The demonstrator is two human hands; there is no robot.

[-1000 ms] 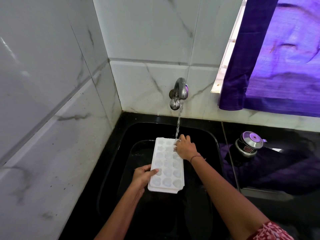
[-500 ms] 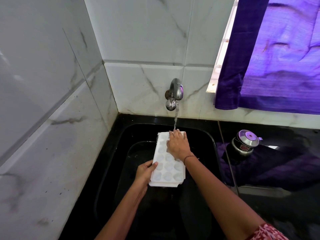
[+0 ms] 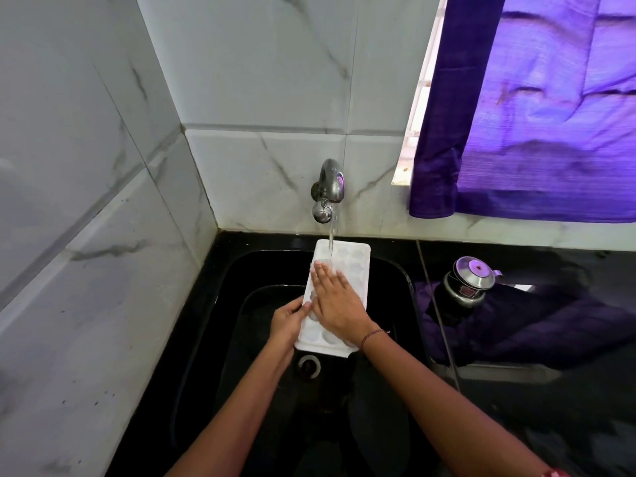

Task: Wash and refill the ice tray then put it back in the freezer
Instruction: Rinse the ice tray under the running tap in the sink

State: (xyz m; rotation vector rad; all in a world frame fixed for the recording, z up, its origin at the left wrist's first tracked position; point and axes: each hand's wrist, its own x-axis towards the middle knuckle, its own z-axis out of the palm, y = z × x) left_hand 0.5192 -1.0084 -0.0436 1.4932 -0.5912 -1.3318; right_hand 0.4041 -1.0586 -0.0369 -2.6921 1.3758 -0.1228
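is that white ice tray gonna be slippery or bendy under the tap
Probably slippery: water from the tap runs onto the ice tray. Likely light and fairly stiff: the left hand grips one edge and it shows no sag. It could tilt and spill if the flat right hand presses unevenly.

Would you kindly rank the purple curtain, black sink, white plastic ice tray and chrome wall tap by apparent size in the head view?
1-2. black sink and purple curtain: about alike, both cut off by the frame, so unranked.
3. white plastic ice tray
4. chrome wall tap
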